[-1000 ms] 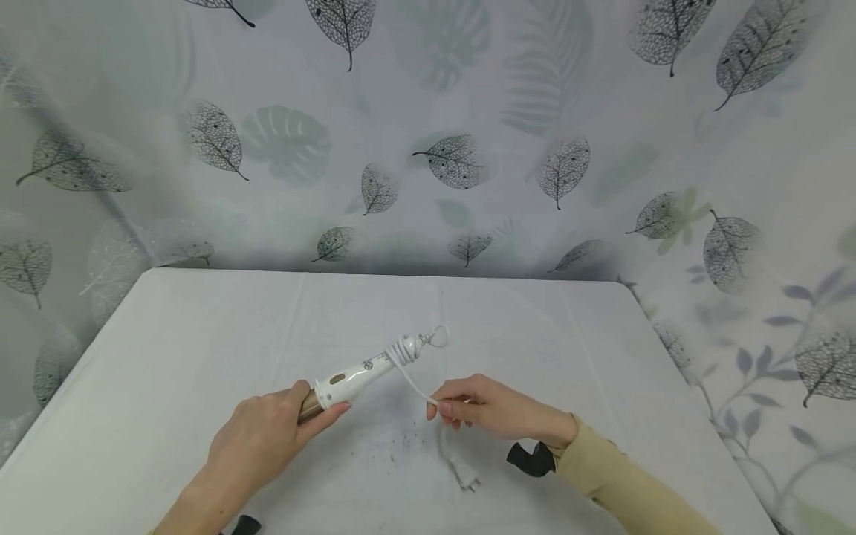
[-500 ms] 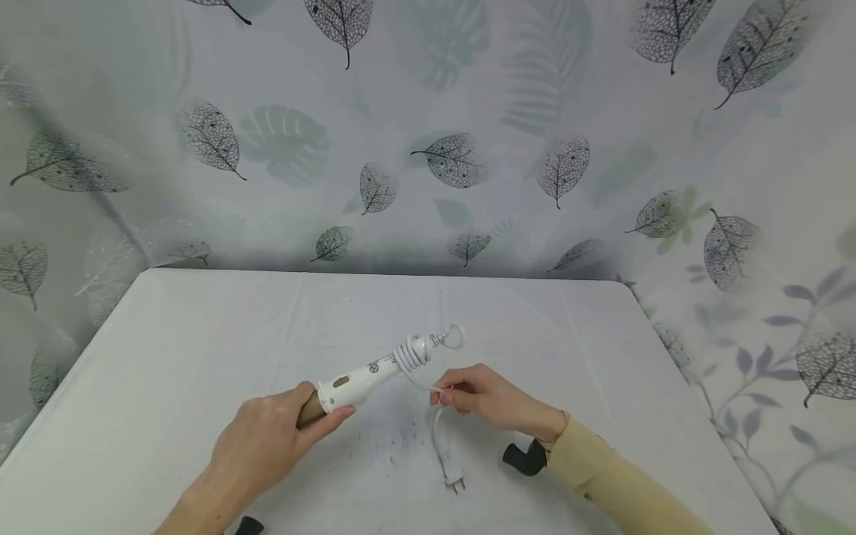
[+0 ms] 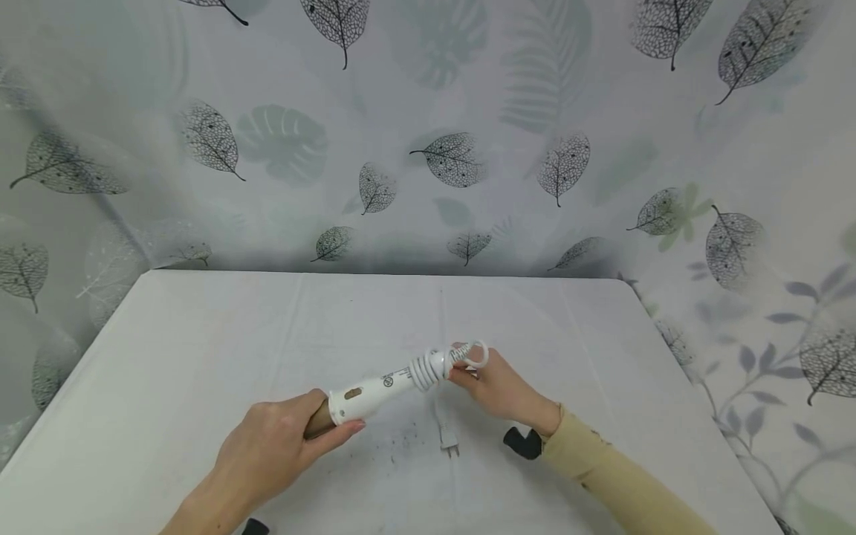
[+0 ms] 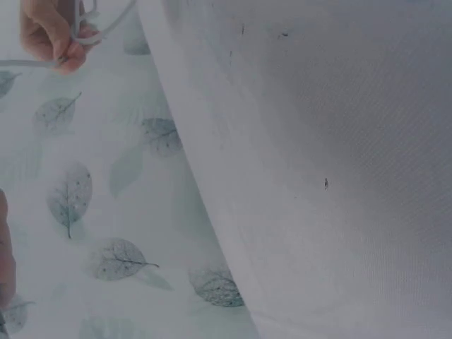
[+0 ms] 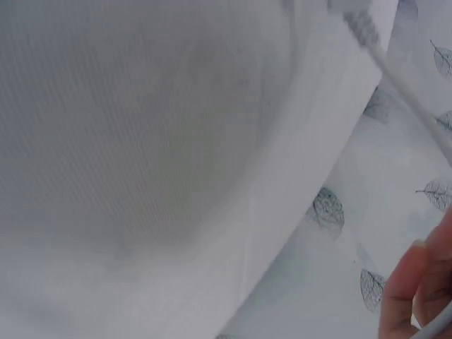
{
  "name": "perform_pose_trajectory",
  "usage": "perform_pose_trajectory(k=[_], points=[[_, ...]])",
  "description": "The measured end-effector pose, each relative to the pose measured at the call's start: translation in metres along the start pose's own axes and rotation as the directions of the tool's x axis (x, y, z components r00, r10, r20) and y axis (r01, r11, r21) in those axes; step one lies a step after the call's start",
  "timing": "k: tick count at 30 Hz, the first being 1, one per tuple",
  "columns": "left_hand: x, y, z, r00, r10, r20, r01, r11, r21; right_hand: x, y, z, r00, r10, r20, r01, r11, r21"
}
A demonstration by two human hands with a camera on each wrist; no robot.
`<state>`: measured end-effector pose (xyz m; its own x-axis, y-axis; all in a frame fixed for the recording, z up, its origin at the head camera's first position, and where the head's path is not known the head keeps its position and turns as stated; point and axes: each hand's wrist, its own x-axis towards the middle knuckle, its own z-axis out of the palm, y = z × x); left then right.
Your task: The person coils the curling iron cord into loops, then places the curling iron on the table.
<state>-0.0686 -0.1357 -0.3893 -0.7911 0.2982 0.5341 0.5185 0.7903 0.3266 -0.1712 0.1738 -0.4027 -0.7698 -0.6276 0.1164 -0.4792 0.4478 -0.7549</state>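
A curling iron [image 3: 374, 395] with a white handle and a brownish-gold barrel slants over the table in the head view. My left hand [image 3: 270, 442] grips it by the barrel, thumb along its lower side. White cord [image 3: 424, 371] is wound several times round the handle's far end, and a small loop stands out past the tip. Behind that end, my right hand [image 3: 506, 390] pinches the cord, its fingertips partly hidden. In the left wrist view the right fingers [image 4: 53, 32] hold the cord. The two-pin plug [image 3: 449, 440] dangles below on the free end.
A white cloth-covered table [image 3: 221, 327] lies under both hands, with small dark specks [image 3: 401, 442] near its middle. Leaf-patterned sheeting [image 3: 441, 96] hangs behind and at the sides. A black strap piece [image 3: 523, 443] sits at the right wrist.
My right hand has moved up and behind the handle's end, carrying the cord round it. The plug has risen with the shortening cord. The curling iron has shifted slightly right.
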Motion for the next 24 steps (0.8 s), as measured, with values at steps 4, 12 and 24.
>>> perform_pose_trajectory(k=[4,12,24], points=[[0.001,0.002,-0.001,1.000,0.016,0.022,-0.016,1.000,-0.016,0.002,-0.001,-0.004,0.995,-0.085,-0.053,0.086,0.996,0.017],[0.000,0.006,-0.001,0.986,0.037,0.163,-0.024,0.996,-0.081,0.013,-0.001,-0.013,0.931,-0.363,-0.047,0.355,0.926,-0.130],[-0.001,0.008,-0.001,0.937,-0.015,0.348,0.032,0.999,-0.043,0.014,-0.023,-0.039,0.974,-0.189,0.125,0.206,0.968,-0.141]])
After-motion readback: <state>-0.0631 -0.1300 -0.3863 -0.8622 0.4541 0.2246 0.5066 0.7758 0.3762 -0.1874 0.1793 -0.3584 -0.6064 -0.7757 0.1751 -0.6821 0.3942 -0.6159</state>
